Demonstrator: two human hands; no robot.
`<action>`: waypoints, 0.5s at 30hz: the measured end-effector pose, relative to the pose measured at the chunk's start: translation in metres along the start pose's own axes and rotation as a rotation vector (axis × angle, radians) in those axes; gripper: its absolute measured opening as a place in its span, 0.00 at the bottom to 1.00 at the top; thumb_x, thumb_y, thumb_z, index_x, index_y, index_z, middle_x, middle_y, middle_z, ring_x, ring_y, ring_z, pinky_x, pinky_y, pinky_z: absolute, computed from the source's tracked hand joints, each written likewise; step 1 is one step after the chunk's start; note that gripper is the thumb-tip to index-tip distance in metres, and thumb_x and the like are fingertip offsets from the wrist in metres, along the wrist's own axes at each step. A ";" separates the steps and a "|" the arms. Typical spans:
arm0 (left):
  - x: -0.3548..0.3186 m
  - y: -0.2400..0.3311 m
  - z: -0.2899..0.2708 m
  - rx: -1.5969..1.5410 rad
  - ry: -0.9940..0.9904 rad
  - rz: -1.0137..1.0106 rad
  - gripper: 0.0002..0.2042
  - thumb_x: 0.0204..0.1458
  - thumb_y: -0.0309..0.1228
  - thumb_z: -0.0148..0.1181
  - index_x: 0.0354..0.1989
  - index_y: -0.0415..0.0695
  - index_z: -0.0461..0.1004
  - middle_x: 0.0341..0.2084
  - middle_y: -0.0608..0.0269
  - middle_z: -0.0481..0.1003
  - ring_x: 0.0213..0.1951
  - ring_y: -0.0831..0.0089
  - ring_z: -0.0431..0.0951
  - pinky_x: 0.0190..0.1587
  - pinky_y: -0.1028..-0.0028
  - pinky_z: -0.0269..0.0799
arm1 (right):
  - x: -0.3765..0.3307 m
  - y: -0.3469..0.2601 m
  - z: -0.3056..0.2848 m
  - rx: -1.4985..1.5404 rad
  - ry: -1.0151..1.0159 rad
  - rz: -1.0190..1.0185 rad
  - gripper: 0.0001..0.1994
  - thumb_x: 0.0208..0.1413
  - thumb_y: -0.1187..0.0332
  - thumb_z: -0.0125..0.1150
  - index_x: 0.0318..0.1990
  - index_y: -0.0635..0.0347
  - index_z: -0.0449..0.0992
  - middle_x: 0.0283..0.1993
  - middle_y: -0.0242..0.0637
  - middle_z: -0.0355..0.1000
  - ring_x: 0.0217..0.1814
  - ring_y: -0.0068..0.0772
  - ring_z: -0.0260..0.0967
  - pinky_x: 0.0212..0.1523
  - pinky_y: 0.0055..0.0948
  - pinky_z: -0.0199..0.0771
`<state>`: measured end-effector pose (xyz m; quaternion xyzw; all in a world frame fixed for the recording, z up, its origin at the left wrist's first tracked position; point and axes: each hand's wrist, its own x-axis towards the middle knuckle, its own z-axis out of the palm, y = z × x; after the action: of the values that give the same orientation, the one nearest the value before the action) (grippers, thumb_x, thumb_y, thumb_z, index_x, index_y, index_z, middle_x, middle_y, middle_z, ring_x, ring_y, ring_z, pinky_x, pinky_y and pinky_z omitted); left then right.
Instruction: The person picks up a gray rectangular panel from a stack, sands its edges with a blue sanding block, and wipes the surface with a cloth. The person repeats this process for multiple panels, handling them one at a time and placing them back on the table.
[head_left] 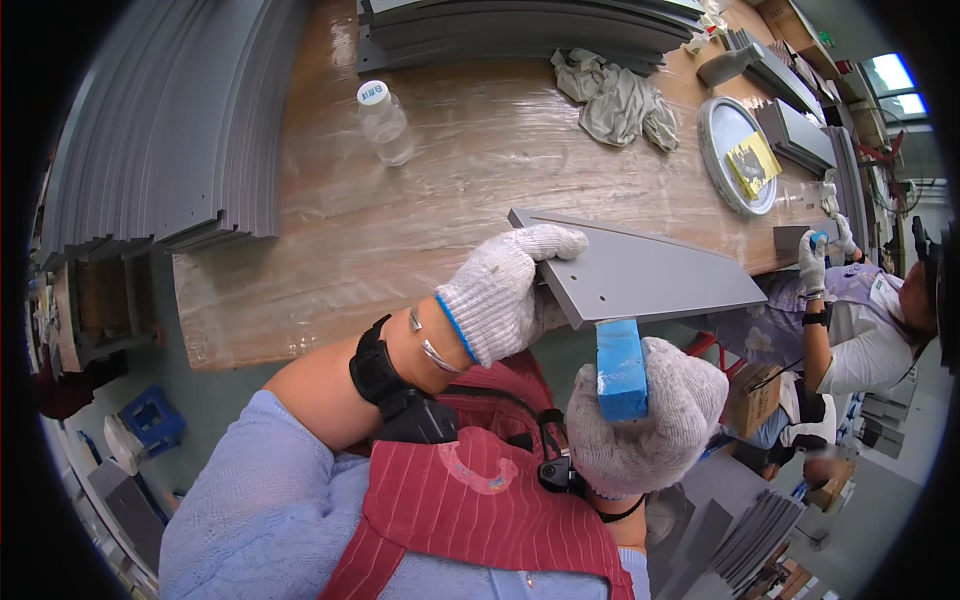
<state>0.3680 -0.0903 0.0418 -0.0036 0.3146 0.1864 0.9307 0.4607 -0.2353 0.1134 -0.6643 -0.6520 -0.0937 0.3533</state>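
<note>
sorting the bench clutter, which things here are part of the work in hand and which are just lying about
In use:
left hand, steadying the grey panel
right hand, pressing the blue block to the panel's edge

Lying about:
bottle
rag
round tray
panel stacks
co-worker's hand, at a separate piece

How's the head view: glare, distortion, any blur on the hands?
Head view: strong fisheye, stacked grey panels bow toward the black rim; glare on the plastic-wrapped table; window blown out; left hand, right hand and blue block sharp.
</note>
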 end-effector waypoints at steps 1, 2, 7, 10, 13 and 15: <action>0.002 -0.002 -0.001 -0.011 0.014 0.003 0.18 0.61 0.26 0.53 0.55 0.28 0.64 0.48 0.41 0.74 0.48 0.55 0.81 0.52 0.60 0.82 | 0.000 0.000 0.002 -0.009 0.008 -0.008 0.30 0.38 0.77 0.74 0.53 0.56 0.70 0.45 0.42 0.76 0.43 0.46 0.72 0.45 0.43 0.71; 0.002 -0.002 -0.003 -0.021 0.027 0.007 0.18 0.61 0.26 0.53 0.55 0.27 0.64 0.48 0.42 0.74 0.47 0.55 0.82 0.51 0.60 0.83 | -0.001 0.000 0.005 -0.012 0.016 -0.026 0.29 0.39 0.74 0.75 0.52 0.55 0.71 0.44 0.41 0.76 0.42 0.44 0.73 0.44 0.42 0.70; 0.000 -0.005 -0.002 -0.021 -0.018 -0.004 0.16 0.60 0.27 0.53 0.53 0.29 0.64 0.46 0.44 0.74 0.45 0.56 0.82 0.51 0.60 0.83 | -0.006 -0.002 0.012 -0.058 0.053 -0.076 0.25 0.40 0.68 0.77 0.49 0.53 0.74 0.43 0.38 0.76 0.40 0.41 0.73 0.41 0.42 0.66; -0.002 -0.006 -0.001 -0.018 0.013 0.007 0.16 0.60 0.27 0.54 0.52 0.30 0.64 0.45 0.45 0.74 0.45 0.56 0.82 0.51 0.59 0.82 | -0.010 -0.006 0.002 -0.076 -0.057 -0.089 0.24 0.40 0.66 0.77 0.48 0.53 0.76 0.44 0.38 0.76 0.40 0.41 0.72 0.41 0.41 0.66; -0.001 -0.007 -0.005 -0.017 -0.005 0.005 0.16 0.60 0.27 0.54 0.52 0.30 0.64 0.45 0.44 0.74 0.45 0.55 0.82 0.51 0.58 0.82 | -0.007 -0.008 -0.001 -0.112 -0.056 -0.144 0.29 0.41 0.72 0.75 0.54 0.53 0.71 0.43 0.39 0.75 0.40 0.43 0.72 0.41 0.41 0.70; -0.001 -0.007 -0.007 -0.019 -0.019 0.006 0.16 0.60 0.27 0.54 0.52 0.30 0.64 0.45 0.44 0.74 0.45 0.55 0.82 0.51 0.58 0.82 | -0.006 -0.011 0.002 -0.107 -0.070 -0.138 0.29 0.41 0.72 0.75 0.54 0.53 0.71 0.43 0.40 0.74 0.40 0.43 0.72 0.40 0.41 0.70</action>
<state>0.3655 -0.0982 0.0364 -0.0100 0.3038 0.1921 0.9331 0.4487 -0.2401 0.1120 -0.6385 -0.7024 -0.1293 0.2869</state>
